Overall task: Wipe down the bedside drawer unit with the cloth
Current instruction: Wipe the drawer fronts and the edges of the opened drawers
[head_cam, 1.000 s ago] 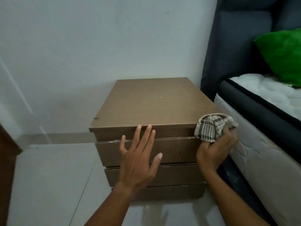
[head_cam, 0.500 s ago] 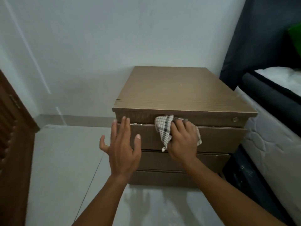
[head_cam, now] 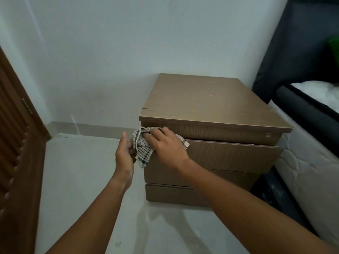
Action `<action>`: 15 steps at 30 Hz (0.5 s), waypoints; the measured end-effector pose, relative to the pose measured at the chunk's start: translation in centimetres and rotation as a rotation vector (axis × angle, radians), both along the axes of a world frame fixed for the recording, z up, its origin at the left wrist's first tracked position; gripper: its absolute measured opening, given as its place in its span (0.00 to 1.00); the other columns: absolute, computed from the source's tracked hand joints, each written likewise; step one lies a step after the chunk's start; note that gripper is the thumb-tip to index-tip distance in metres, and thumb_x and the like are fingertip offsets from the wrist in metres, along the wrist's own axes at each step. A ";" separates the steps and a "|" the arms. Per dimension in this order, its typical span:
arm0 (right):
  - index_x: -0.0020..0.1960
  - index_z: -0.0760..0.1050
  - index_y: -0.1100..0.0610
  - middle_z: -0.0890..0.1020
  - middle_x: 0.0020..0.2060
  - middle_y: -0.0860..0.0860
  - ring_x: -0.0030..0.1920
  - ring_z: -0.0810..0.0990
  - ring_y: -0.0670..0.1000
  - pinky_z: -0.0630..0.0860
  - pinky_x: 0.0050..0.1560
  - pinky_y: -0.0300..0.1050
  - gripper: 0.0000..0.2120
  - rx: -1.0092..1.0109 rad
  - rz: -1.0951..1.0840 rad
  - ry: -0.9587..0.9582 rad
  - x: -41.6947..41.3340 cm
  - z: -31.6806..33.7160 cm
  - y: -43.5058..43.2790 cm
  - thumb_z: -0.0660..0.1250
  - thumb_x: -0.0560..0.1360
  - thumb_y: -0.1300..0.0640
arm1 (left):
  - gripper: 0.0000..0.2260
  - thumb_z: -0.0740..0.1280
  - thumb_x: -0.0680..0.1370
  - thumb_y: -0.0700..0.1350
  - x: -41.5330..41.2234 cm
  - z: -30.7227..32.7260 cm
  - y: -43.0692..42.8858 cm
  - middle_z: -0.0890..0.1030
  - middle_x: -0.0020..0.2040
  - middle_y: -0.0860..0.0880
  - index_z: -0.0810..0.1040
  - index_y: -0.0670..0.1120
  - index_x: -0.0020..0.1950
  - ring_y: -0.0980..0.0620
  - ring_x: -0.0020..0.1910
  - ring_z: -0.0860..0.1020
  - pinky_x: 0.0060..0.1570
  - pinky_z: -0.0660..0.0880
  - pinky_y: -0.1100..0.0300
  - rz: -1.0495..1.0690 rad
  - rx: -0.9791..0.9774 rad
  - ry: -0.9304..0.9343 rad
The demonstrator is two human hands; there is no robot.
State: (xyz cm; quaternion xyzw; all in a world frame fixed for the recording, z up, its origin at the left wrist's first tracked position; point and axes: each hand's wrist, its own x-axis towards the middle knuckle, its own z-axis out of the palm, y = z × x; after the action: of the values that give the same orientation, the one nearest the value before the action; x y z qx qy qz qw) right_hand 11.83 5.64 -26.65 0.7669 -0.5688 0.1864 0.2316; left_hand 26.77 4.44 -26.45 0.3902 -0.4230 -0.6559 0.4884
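A brown wooden bedside drawer unit (head_cam: 211, 107) stands against the white wall, its top drawer slightly out. My right hand (head_cam: 166, 146) presses a checked black-and-white cloth (head_cam: 142, 149) against the front left corner of the top drawer, just under the top board. The cloth hangs past the unit's left edge. My left hand (head_cam: 123, 154) is beside the unit's left side, fingers apart and pointing up, touching the hanging part of the cloth; whether it grips it cannot be told.
A bed with a white mattress (head_cam: 310, 173) and dark headboard (head_cam: 293, 43) stands close on the unit's right. A brown louvred door (head_cam: 16, 153) is at the far left. Pale tiled floor (head_cam: 82, 180) lies between them.
My right hand has dragged the cloth leftward along the top drawer front, from the right corner to the left corner. My left hand has left the drawer front and moved beside the left edge.
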 end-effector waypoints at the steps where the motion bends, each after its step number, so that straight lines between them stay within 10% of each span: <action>1: 0.66 0.77 0.57 0.80 0.58 0.54 0.49 0.77 0.57 0.77 0.49 0.51 0.21 0.005 -0.012 -0.018 -0.3 0.0 0.3 0.59 0.75 0.56 | 0.28 0.49 0.82 0.61 -0.3 0.1 0.5 0.84 0.58 0.43 0.79 0.44 0.65 0.45 0.61 0.80 0.64 0.73 0.48 0.016 -0.041 -0.042; 5: 0.65 0.77 0.56 0.80 0.58 0.54 0.51 0.76 0.56 0.76 0.48 0.51 0.25 0.007 -0.045 -0.076 -1.2 -0.3 2.4 0.73 0.69 0.53 | 0.26 0.49 0.81 0.64 -1.6 -0.1 3.0 0.84 0.50 0.49 0.81 0.51 0.56 0.49 0.51 0.81 0.53 0.78 0.49 0.253 -0.355 -0.549; 9: 0.63 0.76 0.53 0.78 0.53 0.52 0.50 0.72 0.54 0.72 0.46 0.49 0.25 -0.051 -0.142 -0.032 -4.8 -0.3 5.9 0.72 0.67 0.49 | 0.26 0.50 0.80 0.60 -1.9 -1.6 4.5 0.75 0.71 0.45 0.75 0.48 0.68 0.42 0.73 0.67 0.72 0.57 0.40 0.336 -0.684 -1.062; 15: 0.59 0.75 0.53 0.77 0.55 0.51 0.49 0.72 0.55 0.66 0.47 0.50 0.18 -0.135 -0.423 -0.070 -14.5 -1.2 13.5 0.66 0.72 0.47 | 0.27 0.58 0.77 0.58 -6.2 -1.5 7.1 0.73 0.73 0.49 0.72 0.48 0.73 0.46 0.76 0.64 0.73 0.52 0.43 0.065 -1.080 -1.336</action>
State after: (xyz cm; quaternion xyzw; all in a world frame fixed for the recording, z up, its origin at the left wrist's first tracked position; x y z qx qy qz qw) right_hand -2.70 19.16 -27.88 0.6062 -0.7110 0.1978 0.2964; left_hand 20.60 11.51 -27.96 0.4203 -0.8648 0.0169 0.2742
